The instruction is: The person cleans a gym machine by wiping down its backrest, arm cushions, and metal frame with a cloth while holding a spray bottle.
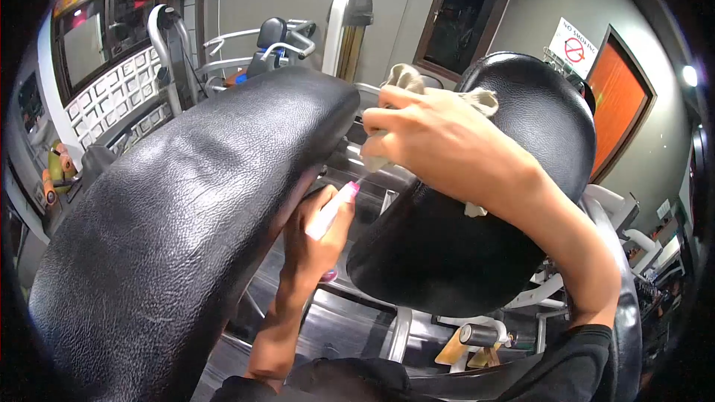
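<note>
My left hand (pixel 319 234) is wrapped round a spray bottle (pixel 334 212) with a white body and pink tip, between two black padded cushions. The tip points up at a greyish-beige cloth (pixel 380 158), and a faint streak of mist shows between them. Closed on that cloth, my right hand (pixel 428 130) holds it in a bunch above the gap, with folds sticking out past the fingers. The long black pad (pixel 186 179) fills the left side. Under my right forearm lies the other black pad (pixel 454 253), partly covered by the arm.
Grey metal machine frame parts (pixel 398 335) and a small black roller (pixel 480 335) sit below the pads. Further back stand another exercise machine (pixel 272 48) and a tall weight column (pixel 348 30). A no-smoking sign (pixel 575 46) hangs beside an orange door (pixel 625 100).
</note>
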The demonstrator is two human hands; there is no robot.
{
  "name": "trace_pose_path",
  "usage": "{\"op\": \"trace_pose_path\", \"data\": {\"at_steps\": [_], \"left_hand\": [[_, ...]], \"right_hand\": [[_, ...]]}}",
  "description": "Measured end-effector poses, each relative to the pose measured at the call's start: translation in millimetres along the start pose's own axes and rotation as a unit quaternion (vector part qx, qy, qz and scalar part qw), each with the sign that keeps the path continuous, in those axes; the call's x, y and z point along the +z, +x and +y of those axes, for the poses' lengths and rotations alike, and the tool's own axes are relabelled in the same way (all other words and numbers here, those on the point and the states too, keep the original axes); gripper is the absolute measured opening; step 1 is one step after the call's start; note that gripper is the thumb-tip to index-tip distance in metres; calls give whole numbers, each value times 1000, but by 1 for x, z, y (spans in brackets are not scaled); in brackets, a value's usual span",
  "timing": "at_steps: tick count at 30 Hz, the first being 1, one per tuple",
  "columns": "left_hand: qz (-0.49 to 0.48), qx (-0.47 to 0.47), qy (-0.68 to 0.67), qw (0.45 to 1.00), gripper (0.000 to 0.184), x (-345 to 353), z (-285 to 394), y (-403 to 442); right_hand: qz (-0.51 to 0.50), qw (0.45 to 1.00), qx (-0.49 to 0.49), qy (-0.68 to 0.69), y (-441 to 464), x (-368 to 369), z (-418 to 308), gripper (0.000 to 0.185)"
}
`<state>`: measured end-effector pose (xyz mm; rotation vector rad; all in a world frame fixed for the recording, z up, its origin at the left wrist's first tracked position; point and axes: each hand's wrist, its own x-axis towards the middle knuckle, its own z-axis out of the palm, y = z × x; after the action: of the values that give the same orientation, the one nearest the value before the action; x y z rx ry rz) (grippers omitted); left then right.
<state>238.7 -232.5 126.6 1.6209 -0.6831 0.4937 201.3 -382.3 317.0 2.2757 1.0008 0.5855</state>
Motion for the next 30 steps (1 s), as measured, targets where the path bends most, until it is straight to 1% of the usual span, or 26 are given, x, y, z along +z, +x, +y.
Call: {"op": "trace_pose_path", "data": {"at_steps": [1, 2, 3, 4, 5, 6, 8, 9, 10, 12, 14, 16, 17, 18, 19, 20, 21, 22, 23, 24, 25, 26, 27, 28, 29, 30], "left_hand": [[-4, -4, -9, 1000, 20, -1, -3, 0], [-8, -8, -17, 1000, 21, -1, -5, 0], [-8, -8, -16, 1000, 21, -2, -3, -1], [-14, -27, -19, 999, 20, -5, 2, -3], [-21, -47, -21, 998, 19, -8, 6, -4], [-23, -47, -19, 998, 19, -10, 7, -4], [-34, -49, -3, 998, 17, -14, 9, -5], [-60, -77, -2, 995, 14, -16, 9, -6], [-61, -78, -2, 995, 14, -16, 9, -6], [-50, -54, -33, 997, 14, -15, 9, -5], [-62, -45, -26, 997, 13, -17, 8, -3], [-72, -36, -18, 997, 11, -19, 5, -4], [-73, -26, 0, 997, 13, -21, 1, -7], [-74, -16, 19, 997, 15, -23, -1, -11], [-100, -35, -37, 994, 17, -27, 1, -13], [-98, -36, -38, 994, 17, -27, -3, -18], [-77, -55, -38, 995, 18, -25, -10, -26], [-55, -74, -38, 995, 21, -22, -18, -33], [-34, -42, 2, 999, 26, -21, -26, -41], [-34, -43, 3, 998, 26, -22, -24, -39], [-46, -49, -12, 998, 27, -25, -19, -35], [-57, -55, -26, 996, 29, -27, -15, -33], [-56, -57, -25, 997, 29, -27, -12, -33], [-46, -60, -54, 996, 30, -26, -10, -34], [-37, -61, -83, 994, 31, -27, -10, -33], [-37, -60, -81, 994, 31, -27, -15, -38]], "right_hand": [[-36, 999, -11, 3, 5, 9, 3, 20], [-36, 999, -11, 5, 9, 16, 3, 20], [-79, 997, 6, -6, 15, 22, 3, 20], [-122, 992, 23, -16, 18, 28, 4, 19], [-105, 994, 3, -28, 19, 35, 7, 18], [-104, 994, 5, -26, 21, 41, 8, 18], [-121, 991, 43, -22, 25, 52, 3, 15], [-123, 991, 46, -23, 27, 51, 2, 11], [-125, 991, 46, -22, 28, 49, 2, 11], [-243, 967, 78, -7, 32, 36, 3, 9], [-256, 963, 87, -3, 32, 24, 5, 9], [-300, 952, 63, -2, 39, 22, 10, 8], [-253, 965, 61, 19, 39, 29, 15, 7], [-252, 966, 60, 20, 42, 31, 17, 7], [-196, 979, 43, 39, 44, 32, 19, 8], [-140, 988, 26, 57, 45, 33, 20, 9], [-13, 994, -13, 103, 39, 51, 23, 9], [-49, 996, -7, 75, 38, 57, 17, 10], [-61, 996, -4, 67, 34, 63, 13, 10], [-73, 995, -2, 61, 34, 58, 8, 9], [-119, 992, 12, 47, 32, 51, 7, 9], [-118, 992, 9, 48, 31, 42, 7, 9], [-196, 980, 29, 33, 31, 31, 7, 8], [-272, 961, 50, 18, 31, 25, 7, 8], [-286, 958, 24, 17, 33, 24, 12, 6], [-284, 958, 25, 17, 34, 25, 16, 6]]}}
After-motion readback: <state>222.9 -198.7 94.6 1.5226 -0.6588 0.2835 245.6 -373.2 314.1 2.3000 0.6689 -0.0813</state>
